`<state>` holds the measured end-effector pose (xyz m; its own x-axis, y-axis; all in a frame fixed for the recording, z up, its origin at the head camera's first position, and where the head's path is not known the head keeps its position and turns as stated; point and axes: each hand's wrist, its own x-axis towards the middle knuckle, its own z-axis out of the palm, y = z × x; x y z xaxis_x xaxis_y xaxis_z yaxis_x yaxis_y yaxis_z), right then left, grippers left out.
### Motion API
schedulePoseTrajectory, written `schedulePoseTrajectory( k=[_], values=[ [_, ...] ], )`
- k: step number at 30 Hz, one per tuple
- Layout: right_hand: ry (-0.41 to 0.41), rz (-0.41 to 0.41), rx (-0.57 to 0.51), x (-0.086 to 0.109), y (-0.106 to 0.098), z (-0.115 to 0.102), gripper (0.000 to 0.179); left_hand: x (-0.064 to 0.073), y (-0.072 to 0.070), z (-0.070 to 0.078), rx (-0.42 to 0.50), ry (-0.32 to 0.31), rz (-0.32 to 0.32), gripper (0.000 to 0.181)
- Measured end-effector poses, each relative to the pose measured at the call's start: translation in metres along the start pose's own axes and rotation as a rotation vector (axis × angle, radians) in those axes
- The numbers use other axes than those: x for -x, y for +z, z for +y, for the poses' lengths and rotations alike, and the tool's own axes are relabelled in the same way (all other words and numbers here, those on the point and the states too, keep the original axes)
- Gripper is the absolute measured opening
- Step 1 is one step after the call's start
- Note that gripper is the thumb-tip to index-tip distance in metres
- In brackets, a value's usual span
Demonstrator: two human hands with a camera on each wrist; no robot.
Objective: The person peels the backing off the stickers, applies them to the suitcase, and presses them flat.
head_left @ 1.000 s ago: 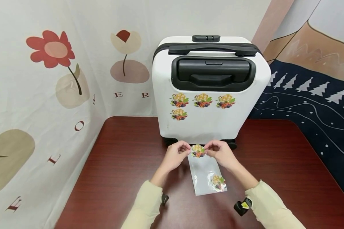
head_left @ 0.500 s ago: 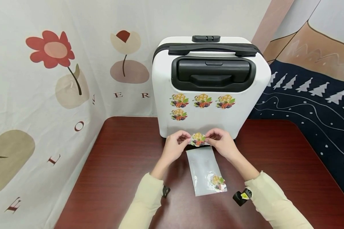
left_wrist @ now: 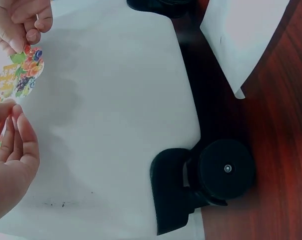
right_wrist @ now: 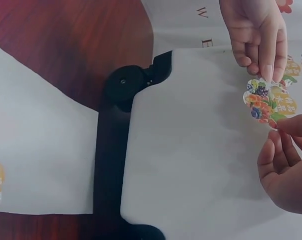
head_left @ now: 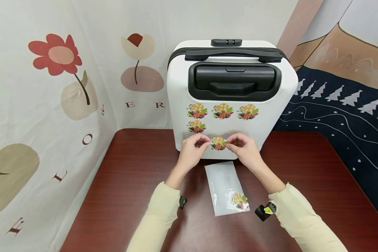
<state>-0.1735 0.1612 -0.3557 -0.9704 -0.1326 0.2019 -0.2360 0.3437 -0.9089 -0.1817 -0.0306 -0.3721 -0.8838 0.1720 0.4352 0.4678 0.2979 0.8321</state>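
Observation:
A fruit-print sticker [head_left: 218, 144] is stretched between both hands, in front of the white suitcase [head_left: 182, 94]. My left hand [head_left: 191, 148] pinches its left edge between thumb and fingertips; in the left wrist view that hand [left_wrist: 13, 150] grips the sticker [left_wrist: 22, 75] from below. The right hand [head_left: 245, 149] pinches the opposite edge, as the right wrist view shows with the hand [right_wrist: 290, 170] at the sticker [right_wrist: 269, 102]. Matching stickers are on the suitcase above: a row of three, with the middle one [head_left: 222, 111], and a single sticker [head_left: 196, 126] under the left one.
A pale backing sheet [head_left: 223, 182] lies on the dark red table [head_left: 135, 168] before the suitcase, with one more sticker [head_left: 240, 201] near its lower right corner. Black wheels [left_wrist: 225, 170] sit under the suitcase. Printed cloth [head_left: 113, 63] hangs behind and to the left.
Both hands have lifted the sticker off the top of the backing sheet and carried it forward and up to the lower part of the suitcase. The sheet stays on the table.

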Motion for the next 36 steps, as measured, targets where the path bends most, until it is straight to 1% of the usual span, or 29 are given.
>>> schedulePoseTrajectory(
  k=[9,20,26,34,36],
  values=[
    [-0.061,0.028,0.015,-0.006,0.0,-0.006,0.008,-0.006,-0.005,0.005,0.012,0.042,0.041,0.004],
    [-0.118,0.073,-0.002,-0.011,0.0,-0.012,0.007,-0.011,-0.003,0.008,0.006,0.088,0.121,0.004],
    [-0.152,0.102,0.0,-0.012,0.0,-0.014,0.006,-0.012,-0.002,0.01,-0.005,0.121,0.153,0.004],
    [-0.193,0.146,0.052,-0.002,0.003,-0.042,0.006,-0.013,-0.001,0.012,-0.017,0.146,0.185,0.004],
    [-0.187,0.157,0.06,-0.002,0.004,-0.044,0.006,-0.013,0.0,0.011,-0.02,0.154,0.191,0.004]
  ],
)
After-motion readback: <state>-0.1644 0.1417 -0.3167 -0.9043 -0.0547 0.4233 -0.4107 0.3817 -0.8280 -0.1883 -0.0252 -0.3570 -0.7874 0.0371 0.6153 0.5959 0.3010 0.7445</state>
